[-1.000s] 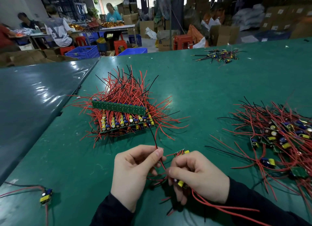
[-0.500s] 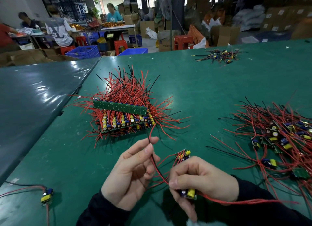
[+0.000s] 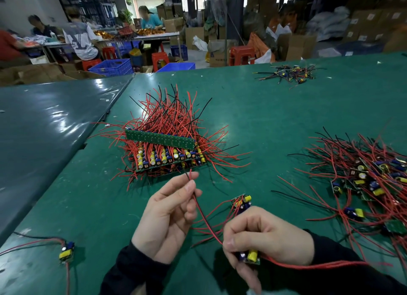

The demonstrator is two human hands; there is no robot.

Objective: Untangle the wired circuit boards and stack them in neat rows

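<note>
- On the green table point(image 3: 275, 118), the tangled pile point(image 3: 370, 184) at the right is the largest thing left to do: many boards lie in it with red and black wires crossing, and it runs off the frame edge, so its full extent cannot be judged.
- Straight ahead, the stack point(image 3: 167, 154) holds what is done: boards set in rows with wires fanning out behind, and one green strip point(image 3: 159, 139) leaning across the top. How many layers lie beneath is hidden by the wires.
- Far off, a small heap point(image 3: 288, 73) of bits and wires lies well apart; whether it belongs to the job is unclear.
- Near the front, the right hand point(image 3: 266, 239) has its fingers curled round a board point(image 3: 250, 256), mostly covered by the fingers. A second board point(image 3: 241, 203) shows just above that hand; whether it is held or hanging by its wires I cannot tell.
- The left hand point(image 3: 169, 220) pinches a red wire point(image 3: 203, 217) between thumb and forefinger, the other fingers loosely bent. I judge one board is mid-untangling, not yet stacked.
- At the left edge, a lone board point(image 3: 66, 251) lies apart, its wires cut off by the frame.
</note>
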